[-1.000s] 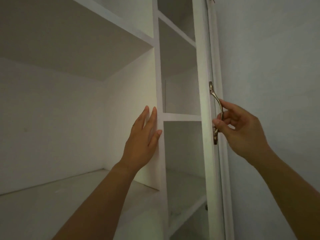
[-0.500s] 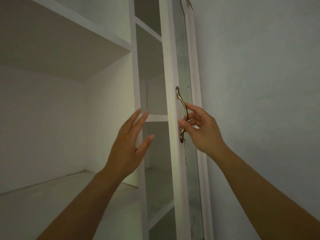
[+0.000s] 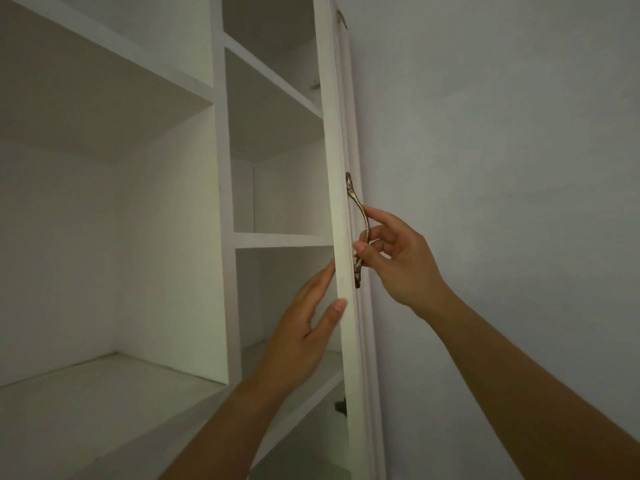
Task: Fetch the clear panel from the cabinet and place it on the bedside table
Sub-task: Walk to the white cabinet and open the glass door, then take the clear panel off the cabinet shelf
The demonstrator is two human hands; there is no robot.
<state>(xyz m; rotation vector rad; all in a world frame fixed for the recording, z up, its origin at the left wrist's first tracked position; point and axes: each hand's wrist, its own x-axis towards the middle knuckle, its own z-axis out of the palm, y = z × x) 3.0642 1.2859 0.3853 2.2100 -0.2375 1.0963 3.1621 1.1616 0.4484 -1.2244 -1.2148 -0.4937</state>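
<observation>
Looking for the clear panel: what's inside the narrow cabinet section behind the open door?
The narrow section shows bare white shelves and no panel I can make out. The left hand and the door cover part of the lower compartment.

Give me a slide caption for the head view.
Right hand grips the brass handle of the open cabinet door; left hand beside it.

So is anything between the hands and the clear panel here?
The panel itself cannot be made out: the shelves in view look bare. The cabinet door stands edge-on in front of the right compartment, the right hand pinching its handle, the left hand open at its inner edge.
</observation>
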